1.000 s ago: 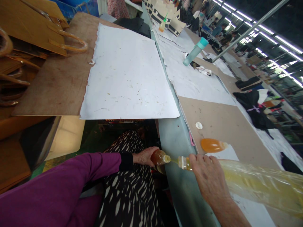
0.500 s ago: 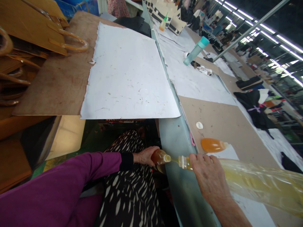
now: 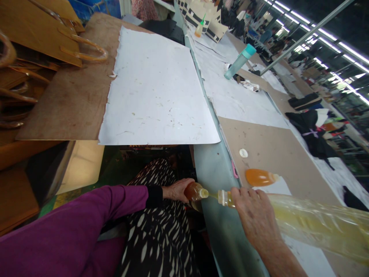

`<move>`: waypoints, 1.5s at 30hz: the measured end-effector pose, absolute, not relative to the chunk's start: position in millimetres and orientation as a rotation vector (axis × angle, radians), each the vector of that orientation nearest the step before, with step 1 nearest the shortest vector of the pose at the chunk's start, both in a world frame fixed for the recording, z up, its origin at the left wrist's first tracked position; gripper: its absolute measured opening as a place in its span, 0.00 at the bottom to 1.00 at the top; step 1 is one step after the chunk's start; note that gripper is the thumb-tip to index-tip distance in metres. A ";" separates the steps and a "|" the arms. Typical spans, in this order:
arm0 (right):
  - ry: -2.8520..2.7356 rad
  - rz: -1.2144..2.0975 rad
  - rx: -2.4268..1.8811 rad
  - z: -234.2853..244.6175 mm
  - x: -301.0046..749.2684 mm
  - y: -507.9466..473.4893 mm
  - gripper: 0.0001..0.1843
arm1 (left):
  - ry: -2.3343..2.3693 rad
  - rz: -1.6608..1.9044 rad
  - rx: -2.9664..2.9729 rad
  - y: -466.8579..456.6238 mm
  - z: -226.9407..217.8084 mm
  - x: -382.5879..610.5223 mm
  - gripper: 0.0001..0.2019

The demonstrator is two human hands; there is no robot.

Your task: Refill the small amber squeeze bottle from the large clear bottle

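My left hand (image 3: 176, 190) is wrapped round a small bottle of amber liquid (image 3: 195, 191), held below the table edge above my lap. My right hand (image 3: 253, 217) grips the neck of a large clear bottle of yellowish liquid (image 3: 314, 225), lying almost flat with its mouth (image 3: 222, 197) toward the small bottle. A thin stream of liquid runs between the two mouths. A second small amber bottle (image 3: 259, 177) lies on its side on the brown board just beyond my right hand.
A large white paper sheet (image 3: 157, 88) lies on a brown board (image 3: 75, 100). Brown bags with handles (image 3: 43, 34) are stacked at the far left. A teal bottle (image 3: 239, 61) and a white cap (image 3: 243, 152) sit on the right table. Other people work in the background.
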State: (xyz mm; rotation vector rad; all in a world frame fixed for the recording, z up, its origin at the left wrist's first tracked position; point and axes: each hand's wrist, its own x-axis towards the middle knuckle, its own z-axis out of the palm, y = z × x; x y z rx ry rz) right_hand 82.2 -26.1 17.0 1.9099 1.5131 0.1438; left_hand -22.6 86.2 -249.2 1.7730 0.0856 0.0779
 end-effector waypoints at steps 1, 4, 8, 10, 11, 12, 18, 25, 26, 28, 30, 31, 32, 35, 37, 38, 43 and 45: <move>1.516 0.151 1.906 16.9 82.2 -26.3 0.12 | 0.084 0.079 1.773 86.2 -249.2 -22.6 0.40; 1.532 0.162 1.898 16.4 82.6 -27.0 0.12 | 0.079 0.078 1.772 86.1 -249.6 -22.4 0.40; 1.549 0.209 1.895 15.1 82.7 -27.4 0.10 | 0.084 0.066 1.774 86.1 -250.7 -22.0 0.39; 1.557 0.235 1.886 15.0 82.0 -26.6 0.10 | 0.081 0.065 1.770 86.3 -250.9 -21.9 0.39; 1.559 0.238 1.879 15.2 81.5 -26.0 0.10 | 0.079 0.064 1.767 86.5 -250.9 -21.9 0.39; 1.559 0.237 1.874 15.6 81.0 -25.4 0.11 | 0.076 0.063 1.765 86.6 -250.7 -21.9 0.39; 1.557 0.207 1.887 18.5 79.9 -24.2 0.10 | 0.087 0.059 1.761 86.7 -249.1 -22.4 0.39; 1.544 0.250 1.899 13.0 80.5 -28.8 0.11 | 0.088 0.064 1.756 85.5 -250.6 -22.7 0.40; 1.538 0.262 1.908 12.4 80.6 -29.4 0.11 | 0.090 0.066 1.756 85.4 -251.0 -22.6 0.40; 1.543 0.266 1.910 12.1 80.7 -30.3 0.10 | 0.093 0.064 1.761 85.2 -251.8 -22.5 0.40; 1.558 0.243 1.899 12.6 80.8 -30.7 0.09 | 0.088 0.063 1.764 85.3 -252.4 -22.4 0.40; 1.557 0.240 1.898 12.8 80.8 -30.8 0.09 | 0.084 0.062 1.763 85.4 -252.5 -22.4 0.40; 1.552 0.240 1.897 12.8 80.7 -30.9 0.09 | 0.081 0.063 1.761 85.5 -252.6 -22.4 0.40; 1.522 0.252 1.891 11.7 80.1 -30.9 0.12 | 0.080 0.067 1.762 85.9 -252.4 -22.6 0.40; 1.523 0.251 1.888 10.6 79.7 -30.8 0.12 | 0.079 0.069 1.767 86.1 -252.0 -22.7 0.40; 1.523 0.255 1.892 10.1 79.5 -30.7 0.12 | 0.079 0.068 1.768 86.2 -251.8 -22.8 0.40; 1.554 0.289 1.882 9.4 79.6 -30.7 0.13 | 0.085 0.059 1.766 86.0 -251.2 -22.8 0.38; 1.562 0.285 1.887 10.2 79.8 -30.5 0.12 | 0.087 0.059 1.764 85.8 -251.5 -22.7 0.38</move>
